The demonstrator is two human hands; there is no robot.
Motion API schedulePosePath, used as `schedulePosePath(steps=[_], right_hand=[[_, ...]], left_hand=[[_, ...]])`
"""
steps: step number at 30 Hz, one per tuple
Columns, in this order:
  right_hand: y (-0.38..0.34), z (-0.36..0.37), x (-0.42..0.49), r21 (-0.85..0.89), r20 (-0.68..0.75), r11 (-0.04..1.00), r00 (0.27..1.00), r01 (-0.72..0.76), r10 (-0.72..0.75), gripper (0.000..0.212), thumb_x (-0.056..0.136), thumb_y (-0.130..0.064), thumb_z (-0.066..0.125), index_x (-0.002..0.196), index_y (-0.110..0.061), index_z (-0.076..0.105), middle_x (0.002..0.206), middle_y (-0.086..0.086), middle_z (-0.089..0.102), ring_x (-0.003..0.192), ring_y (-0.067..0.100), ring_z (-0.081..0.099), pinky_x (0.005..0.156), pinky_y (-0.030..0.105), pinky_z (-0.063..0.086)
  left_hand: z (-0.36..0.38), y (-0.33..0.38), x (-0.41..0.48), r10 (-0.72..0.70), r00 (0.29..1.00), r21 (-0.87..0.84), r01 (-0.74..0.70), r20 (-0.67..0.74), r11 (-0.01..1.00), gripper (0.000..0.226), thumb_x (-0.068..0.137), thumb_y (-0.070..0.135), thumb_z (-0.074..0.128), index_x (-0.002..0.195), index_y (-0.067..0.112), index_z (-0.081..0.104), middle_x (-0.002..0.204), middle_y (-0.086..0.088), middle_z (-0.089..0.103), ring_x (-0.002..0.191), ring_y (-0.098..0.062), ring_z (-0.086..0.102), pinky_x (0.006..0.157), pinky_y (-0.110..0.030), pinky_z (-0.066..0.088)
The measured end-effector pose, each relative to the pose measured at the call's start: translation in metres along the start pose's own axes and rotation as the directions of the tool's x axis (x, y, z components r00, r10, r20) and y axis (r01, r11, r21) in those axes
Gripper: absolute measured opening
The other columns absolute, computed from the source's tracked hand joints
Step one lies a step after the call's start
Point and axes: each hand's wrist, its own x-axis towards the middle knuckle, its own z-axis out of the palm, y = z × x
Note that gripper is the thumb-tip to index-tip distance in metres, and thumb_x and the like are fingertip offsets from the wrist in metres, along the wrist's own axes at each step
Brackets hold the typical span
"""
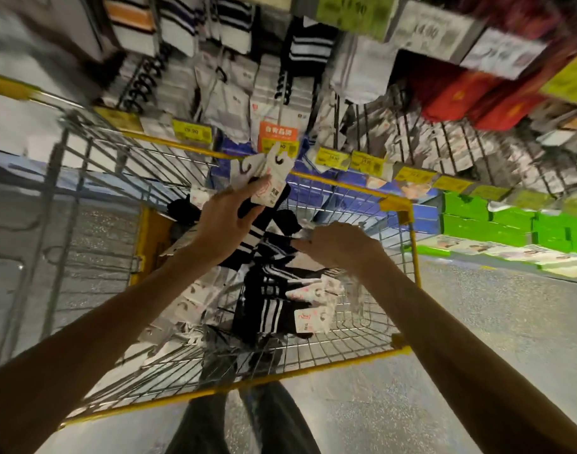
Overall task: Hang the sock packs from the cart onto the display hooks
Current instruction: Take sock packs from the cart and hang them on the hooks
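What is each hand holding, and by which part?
Left hand grips striped sock packs just below their white cards. Right hand touches socks in the cart; grip cannot be told.

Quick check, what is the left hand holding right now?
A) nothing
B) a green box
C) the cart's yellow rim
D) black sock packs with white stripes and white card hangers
D: the left hand grips black striped sock packs with white card hangers, raised over the yellow-rimmed wire cart.

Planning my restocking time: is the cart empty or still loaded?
Still loaded: black striped sock packs with white header cards lie heaped inside the wire cart.
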Motion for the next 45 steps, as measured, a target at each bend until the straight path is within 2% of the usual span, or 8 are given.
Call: schedulePosePath(steps=[9,16,20,25,28,31,36,45], right_hand=[[-0.014,-0.097,-0.064,-0.067,0.092,0.995,0.994,0.068,-0.062,0.062,0.094,-0.070,0.033,0.064,-0.016,0.044,0.066,-0.001,0.046,0.058,0.017,0.045,0.066,0.032,0.040],[-0.030,-0.190,-0.119,-0.094,-0.089,0.987,0.986,0.133,-0.141,0.052,0.090,-0.066,0.049,0.089,-0.015,0.056,0.071,-0.005,0.047,0.054,0.010,0.045,0.046,0.023,0.041],[-0.028,-0.222,-0.120,0.056,-0.104,0.994,0.991,0.094,-0.087,0.082,0.070,-0.078,0.062,0.119,-0.013,0.057,0.108,0.006,0.063,0.086,0.027,0.068,0.069,0.043,0.062],[-0.025,-0.245,-0.148,0.359,-0.129,0.915,0.980,0.187,-0.149,0.068,0.078,-0.060,0.071,0.129,-0.020,0.049,0.116,-0.012,0.049,0.100,0.015,0.060,0.061,0.030,0.061],[-0.022,-0.243,-0.152,0.436,-0.265,0.863,0.953,0.257,-0.150,0.024,0.088,-0.044,0.069,0.084,-0.028,0.052,0.074,-0.015,0.051,0.055,0.001,0.059,0.041,0.011,0.043],[-0.024,-0.229,-0.144,0.613,-0.423,0.719,0.905,0.328,-0.053,0.040,0.087,-0.036,0.072,0.066,-0.016,0.045,0.057,-0.006,0.045,0.047,0.006,0.049,0.043,0.009,0.035],[-0.039,-0.177,-0.130,0.858,-0.469,0.309,0.871,0.410,0.145,0.031,0.088,-0.009,0.071,0.114,-0.007,0.055,0.082,-0.004,0.062,0.077,0.016,0.060,0.054,0.008,0.045],[-0.062,-0.101,-0.102,0.965,-0.253,-0.016,0.949,0.260,0.189,0.028,0.092,-0.003,0.063,0.119,-0.006,0.053,0.097,0.000,0.064,0.073,-0.001,0.065,0.056,0.013,0.050]], left_hand=[[-0.059,0.028,0.017,0.078,0.995,0.039,-0.076,-0.061,0.996,0.034,0.092,0.016,0.068,0.125,0.024,0.068,0.115,-0.012,0.071,0.099,-0.031,0.067,0.077,-0.038,0.057],[-0.122,0.082,0.033,0.042,0.984,-0.251,0.002,0.170,0.968,0.017,0.090,0.011,0.067,0.102,0.016,0.078,0.072,-0.001,0.068,0.061,-0.002,0.057,0.063,-0.029,0.046],[-0.155,0.126,0.025,-0.032,0.978,-0.681,0.168,0.208,0.713,0.033,0.087,0.036,0.065,0.057,0.026,0.074,0.063,0.008,0.066,0.067,-0.009,0.063,0.069,-0.025,0.046],[-0.180,0.130,0.017,0.020,0.934,-0.500,0.172,0.357,0.849,0.027,0.068,0.040,0.088,0.085,0.020,0.081,0.085,0.010,0.076,0.088,-0.008,0.070,0.080,-0.027,0.051],[-0.184,0.125,0.013,-0.040,0.934,-0.552,0.243,0.354,0.797,0.022,0.076,0.017,0.084,0.096,0.011,0.079,0.095,0.013,0.076,0.092,-0.002,0.069,0.084,-0.025,0.054],[-0.193,0.123,0.010,-0.089,0.940,-0.652,0.294,0.328,0.699,0.026,0.082,0.011,0.078,0.108,0.005,0.075,0.107,-0.002,0.075,0.099,-0.015,0.070,0.090,-0.031,0.056],[-0.193,0.108,0.016,-0.178,0.939,-0.751,0.341,0.293,0.566,0.021,0.082,0.010,0.077,0.102,0.004,0.075,0.102,-0.005,0.076,0.097,-0.019,0.072,0.076,-0.020,0.057],[-0.165,0.094,0.032,-0.245,0.921,-0.650,0.388,0.303,0.653,0.008,0.082,0.020,0.079,0.089,0.021,0.075,0.081,0.021,0.073,0.078,0.007,0.067,0.062,-0.006,0.049]])
